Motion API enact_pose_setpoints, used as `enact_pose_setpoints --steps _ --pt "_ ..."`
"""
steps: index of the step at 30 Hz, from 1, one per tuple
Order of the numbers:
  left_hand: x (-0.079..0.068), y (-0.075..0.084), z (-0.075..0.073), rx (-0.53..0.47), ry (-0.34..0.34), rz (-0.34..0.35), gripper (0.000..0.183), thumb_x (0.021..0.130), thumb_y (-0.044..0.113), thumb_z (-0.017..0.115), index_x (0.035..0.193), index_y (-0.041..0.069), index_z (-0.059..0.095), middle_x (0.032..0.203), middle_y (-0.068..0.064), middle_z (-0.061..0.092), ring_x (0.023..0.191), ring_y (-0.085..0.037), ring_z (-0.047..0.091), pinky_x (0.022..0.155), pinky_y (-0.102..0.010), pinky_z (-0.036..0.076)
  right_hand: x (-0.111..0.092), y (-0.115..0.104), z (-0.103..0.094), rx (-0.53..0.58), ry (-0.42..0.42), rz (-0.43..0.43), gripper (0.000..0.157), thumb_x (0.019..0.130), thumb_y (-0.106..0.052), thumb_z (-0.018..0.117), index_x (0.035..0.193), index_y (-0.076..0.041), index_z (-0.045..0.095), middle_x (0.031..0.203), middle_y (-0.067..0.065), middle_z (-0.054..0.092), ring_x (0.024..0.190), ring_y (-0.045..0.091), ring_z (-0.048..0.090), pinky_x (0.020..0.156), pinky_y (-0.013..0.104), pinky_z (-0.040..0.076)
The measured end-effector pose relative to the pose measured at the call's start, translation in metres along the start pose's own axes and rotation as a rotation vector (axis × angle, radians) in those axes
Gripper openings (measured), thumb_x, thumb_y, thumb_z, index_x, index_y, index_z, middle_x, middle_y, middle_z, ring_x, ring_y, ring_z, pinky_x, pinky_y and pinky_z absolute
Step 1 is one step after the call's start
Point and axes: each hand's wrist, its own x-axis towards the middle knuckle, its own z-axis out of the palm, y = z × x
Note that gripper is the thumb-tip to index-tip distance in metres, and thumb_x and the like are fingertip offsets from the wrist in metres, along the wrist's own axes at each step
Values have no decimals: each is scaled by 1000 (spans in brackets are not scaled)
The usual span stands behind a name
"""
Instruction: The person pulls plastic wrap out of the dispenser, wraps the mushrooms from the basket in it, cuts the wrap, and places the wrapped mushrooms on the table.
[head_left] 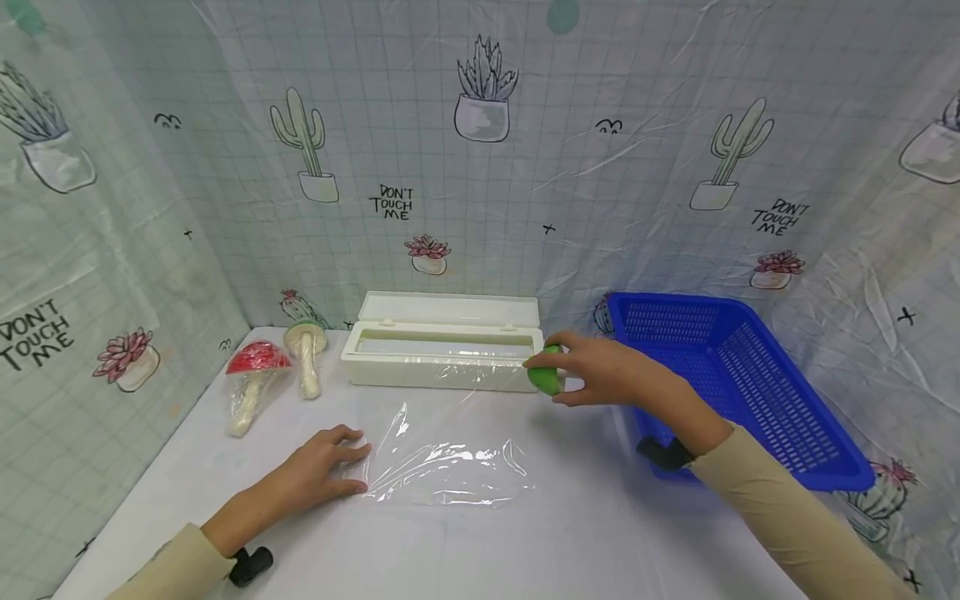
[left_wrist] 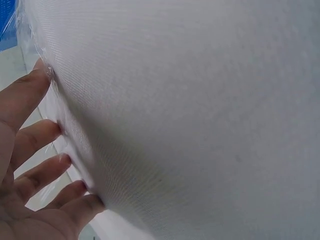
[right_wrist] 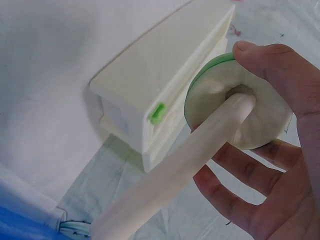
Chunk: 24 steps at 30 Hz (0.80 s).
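My right hand (head_left: 603,372) grips a toy mushroom by its green cap (head_left: 545,377), held near the right end of a white cling film dispenser (head_left: 442,372). In the right wrist view, thumb and fingers hold the cap's rim and the pale mushroom stem (right_wrist: 175,175) points away from the palm. A sheet of clear cling film (head_left: 457,477) stretches from the dispenser over the white table. Spread fingertips of my left hand (head_left: 315,471) press on the film's left edge, also seen in the left wrist view. The dispenser's lid (head_left: 450,309) stands raised.
On the left lie a red-capped toy mushroom (head_left: 255,375) wrapped in film and another pale-stemmed mushroom (head_left: 308,367) with a green-edged cap. A blue plastic basket (head_left: 795,354) stands at the right, beneath my right forearm. A patterned curtain (head_left: 480,208) encloses the table's back and sides.
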Motion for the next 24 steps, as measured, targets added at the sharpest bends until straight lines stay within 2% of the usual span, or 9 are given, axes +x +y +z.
enact_pose_setpoints --steps 6,10,18,24 --pt "1 0 -2 3 7 26 60 77 36 88 122 1 73 128 -17 62 118 -43 58 98 -58 50 7 -8 3 -10 7 -31 55 87 -34 82 138 -29 62 132 14 58 87 17 65 73 34 59" --pt "1 1 -3 10 9 44 62 75 38 89 120 -1 73 125 -17 62 115 -43 59 97 -57 51 12 -14 4 -20 10 -47 54 88 -37 81 138 -29 62 131 13 59 88 19 66 73 35 59" --pt "0 2 -4 8 -17 11 62 74 40 90 119 1 74 125 -14 62 116 -39 60 98 -54 51 26 -26 10 -4 -18 -68 55 88 -38 80 140 -32 60 129 8 58 86 14 65 71 27 57" --pt "0 -1 -3 27 9 35 59 73 39 90 116 1 75 124 -14 63 115 -39 61 98 -54 51 37 -36 16 -24 -36 -80 55 88 -38 80 139 -33 59 133 9 59 80 17 66 70 29 58"
